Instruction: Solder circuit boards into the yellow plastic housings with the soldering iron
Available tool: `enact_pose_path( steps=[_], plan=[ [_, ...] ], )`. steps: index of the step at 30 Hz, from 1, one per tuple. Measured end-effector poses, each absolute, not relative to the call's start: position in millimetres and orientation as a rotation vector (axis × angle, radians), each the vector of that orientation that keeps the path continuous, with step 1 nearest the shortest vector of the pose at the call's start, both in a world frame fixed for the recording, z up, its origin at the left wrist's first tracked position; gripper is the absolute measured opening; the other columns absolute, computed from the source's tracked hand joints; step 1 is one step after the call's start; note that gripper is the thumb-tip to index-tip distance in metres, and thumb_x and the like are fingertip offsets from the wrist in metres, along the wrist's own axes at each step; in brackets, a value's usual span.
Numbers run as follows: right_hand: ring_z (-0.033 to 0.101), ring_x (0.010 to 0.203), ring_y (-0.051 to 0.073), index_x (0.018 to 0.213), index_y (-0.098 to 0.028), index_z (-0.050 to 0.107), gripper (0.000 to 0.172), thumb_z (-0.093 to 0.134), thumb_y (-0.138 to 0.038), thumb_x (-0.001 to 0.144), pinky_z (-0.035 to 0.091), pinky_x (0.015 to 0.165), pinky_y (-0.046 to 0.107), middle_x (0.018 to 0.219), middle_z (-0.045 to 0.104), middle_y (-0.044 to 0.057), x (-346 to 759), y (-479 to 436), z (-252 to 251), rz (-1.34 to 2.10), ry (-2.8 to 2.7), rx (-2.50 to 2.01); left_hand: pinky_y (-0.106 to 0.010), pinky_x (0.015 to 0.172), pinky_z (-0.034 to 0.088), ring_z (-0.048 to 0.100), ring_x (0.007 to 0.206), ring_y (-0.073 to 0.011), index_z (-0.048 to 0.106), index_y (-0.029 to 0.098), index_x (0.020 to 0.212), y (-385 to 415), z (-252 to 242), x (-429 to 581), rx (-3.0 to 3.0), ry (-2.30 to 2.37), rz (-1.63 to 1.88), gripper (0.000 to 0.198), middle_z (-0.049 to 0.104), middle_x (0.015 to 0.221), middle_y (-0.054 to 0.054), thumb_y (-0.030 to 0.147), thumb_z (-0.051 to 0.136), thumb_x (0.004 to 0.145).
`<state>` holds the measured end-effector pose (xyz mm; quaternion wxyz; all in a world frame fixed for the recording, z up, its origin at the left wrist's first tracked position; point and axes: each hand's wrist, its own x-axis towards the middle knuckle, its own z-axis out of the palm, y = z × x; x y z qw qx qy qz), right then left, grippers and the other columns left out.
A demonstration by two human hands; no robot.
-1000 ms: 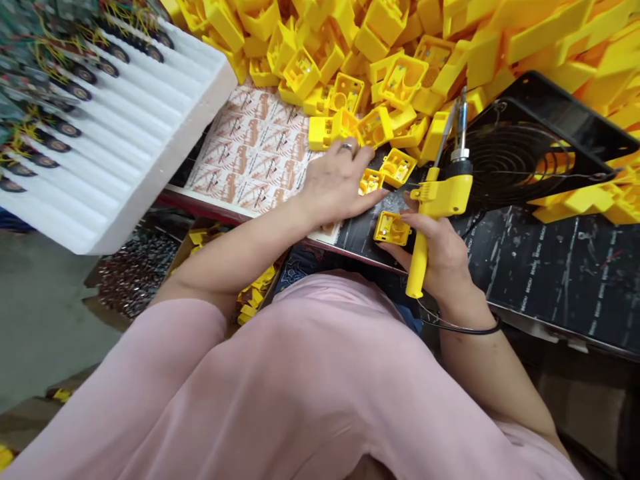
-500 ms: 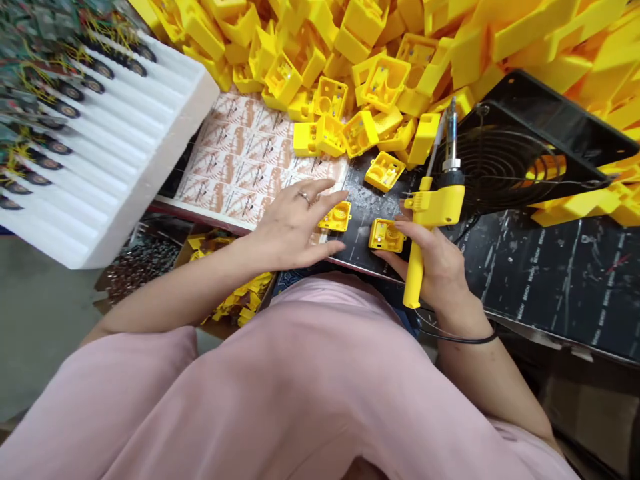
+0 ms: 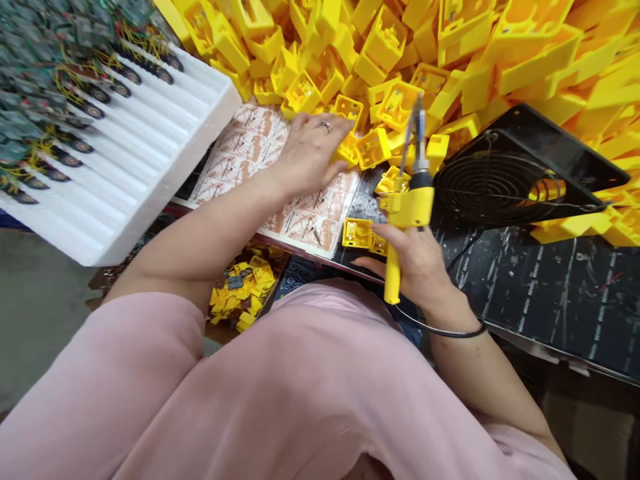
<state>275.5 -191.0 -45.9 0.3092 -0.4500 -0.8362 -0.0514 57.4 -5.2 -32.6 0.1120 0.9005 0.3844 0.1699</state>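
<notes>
My left hand (image 3: 313, 150), a ring on one finger, reaches to the near edge of the pile. Its fingers and thumb close around a yellow plastic case (image 3: 346, 152), partly hidden beneath them. In my right hand (image 3: 417, 260) is a yellow soldering gun (image 3: 410, 208), its metal tip and thin feed tube pointing away from me. Below the gun, two open yellow cases sit side by side: a left one (image 3: 357, 233) and a right one (image 3: 379, 244), partly covered by my right fingers. Another case (image 3: 391, 180) lies just beyond, partly behind the gun.
A big heap of yellow cases (image 3: 300, 93) fills the far side. A black fan (image 3: 500, 180) stands at right on the black tabletop (image 3: 540, 280). At left is a white foam tray (image 3: 165, 153) with wired circuit boards and small round parts. Below the table edge, a box holds yellow pieces (image 3: 245, 290).
My left hand has moved away from the near cases to the pile. My right hand, still holding the soldering gun, has shifted left, and the right near case now sits against the left one.
</notes>
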Motion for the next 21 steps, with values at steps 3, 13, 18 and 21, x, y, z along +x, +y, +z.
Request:
enact_pose_path(
  steps=[3,13,18,21],
  plan=[
    [0.070,0.097,0.024,0.138,-0.020,0.052,0.049,0.072,-0.036,0.097,0.058,0.083,0.037,0.106,0.071,0.008,271.6,-184.8,-51.3,-0.037,-2.277,-1.151,-0.065,0.120,0.037,0.058,0.136,-0.0379,0.059,0.030,0.148,-3.5,-26.7,46.0,2.611,1.064,0.455,0.062,0.067,0.142,-0.009,0.043,0.066,0.088],
    [0.073,0.097,0.024,0.151,-0.028,0.045,0.064,0.075,-0.034,0.095,0.060,0.094,0.041,0.106,0.074,0.004,277.8,-188.2,-55.9,-0.003,-2.203,-1.162,-0.048,0.125,0.037,0.042,0.154,-0.0312,0.040,0.019,0.161,-86.7,-22.3,-5.6,2.523,0.712,0.286,0.069,0.042,0.167,-0.016,0.046,0.055,0.099],
    [0.075,0.090,0.023,0.157,-0.028,0.043,0.072,0.077,-0.031,0.093,0.063,0.081,0.034,0.111,0.076,0.006,282.4,-189.2,-59.7,-0.059,-2.206,-1.158,-0.045,0.102,0.051,0.066,0.113,-0.0312,0.047,0.007,0.154,-114.9,-48.8,13.8,2.667,1.012,0.544,0.076,0.070,0.127,-0.020,0.062,0.050,0.101],
    [0.077,0.089,0.026,0.159,-0.028,0.042,0.077,0.078,-0.028,0.092,0.063,0.074,0.036,0.118,0.075,0.009,288.7,-188.2,-64.0,-0.071,-2.157,-1.126,-0.035,0.093,0.054,0.070,0.096,-0.0243,0.039,0.009,0.160,-111.9,-47.3,21.9,2.658,0.843,0.294,0.071,0.077,0.111,-0.013,0.056,0.046,0.107]
  ],
)
